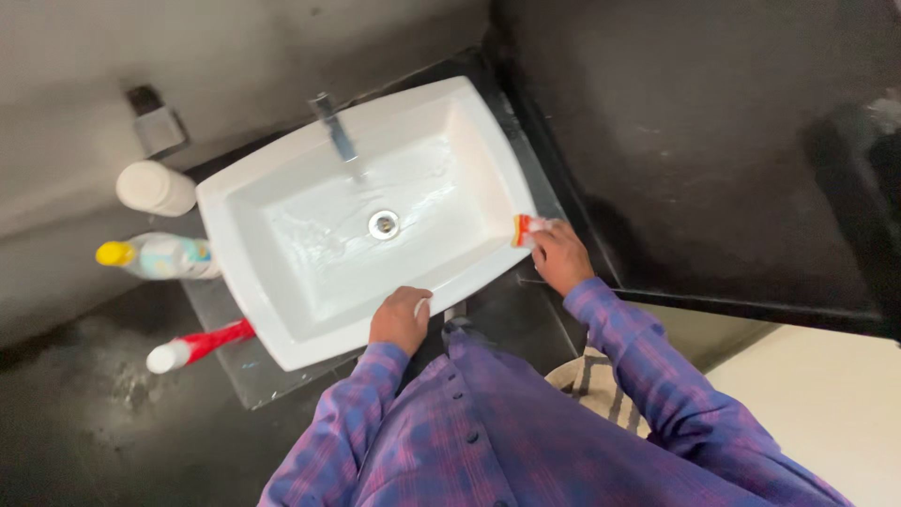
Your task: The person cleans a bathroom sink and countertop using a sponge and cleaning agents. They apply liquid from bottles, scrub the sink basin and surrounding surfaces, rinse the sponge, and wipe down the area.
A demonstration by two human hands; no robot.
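Note:
A white rectangular sink basin (282, 169) sits on a dark counter, wet inside, with a round metal drain (384, 223) and a chrome tap (336, 131) at its back rim. My left hand (400, 317) rests closed on the sink's near rim. My right hand (557, 253) presses a small orange and white scrubbing pad (526, 228) against the sink's right rim. Both arms wear purple checked sleeves.
Left of the sink stand a white round container (153, 188), a pale spray bottle with a yellow cap (155, 255) and a red bottle with a white cap (192, 348). A dark counter (235, 376) surrounds the basin. A patterned mat (591, 385) lies on the floor.

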